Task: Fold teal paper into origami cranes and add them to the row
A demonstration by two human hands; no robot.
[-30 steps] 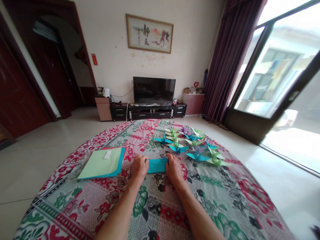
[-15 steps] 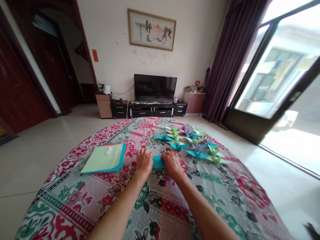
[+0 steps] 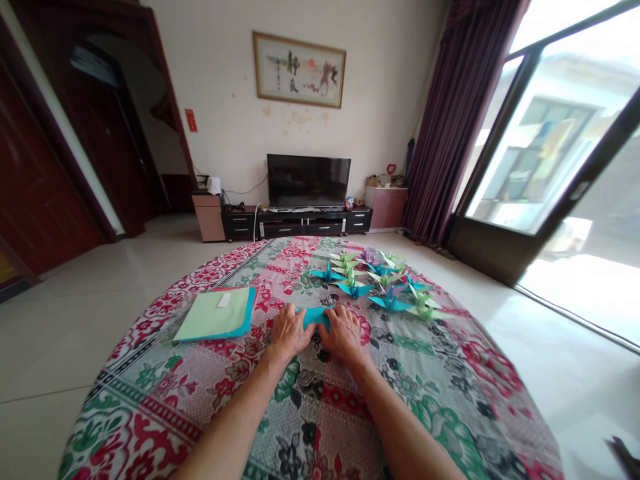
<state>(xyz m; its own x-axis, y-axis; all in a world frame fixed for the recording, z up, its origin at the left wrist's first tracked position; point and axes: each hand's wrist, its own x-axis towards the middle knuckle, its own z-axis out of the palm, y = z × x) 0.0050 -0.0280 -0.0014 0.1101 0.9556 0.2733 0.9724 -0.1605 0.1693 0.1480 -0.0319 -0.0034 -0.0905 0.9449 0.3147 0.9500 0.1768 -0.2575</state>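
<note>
Between my two hands lies a folded piece of blue paper (image 3: pixel 316 316), low on the patterned tablecloth. My left hand (image 3: pixel 292 329) grips its left end, the thumb along the near edge and the fingers curled on top. On the right end my right hand (image 3: pixel 342 331) holds it the same way, its thumb close to the left one. The hands hide both ends of the paper. Several folded paper cranes (image 3: pixel 354 287) in blue, green and purple stand in rows beyond my right hand. A stack of square paper (image 3: pixel 215 317), light green on top, lies to the left.
A small white slip (image 3: pixel 225 300) rests on the paper stack. The round table wears a red, green and grey flowered tablecloth (image 3: pixel 320 427). Beyond it stand a low black cabinet (image 3: pixel 285 231) and a television (image 3: pixel 309 181). A glass door (image 3: pixel 530 147) is at the right.
My thumbs have come inward along the near edge of the blue paper, nearly meeting. Both hands stay on its ends. The camera view has shifted slightly.
</note>
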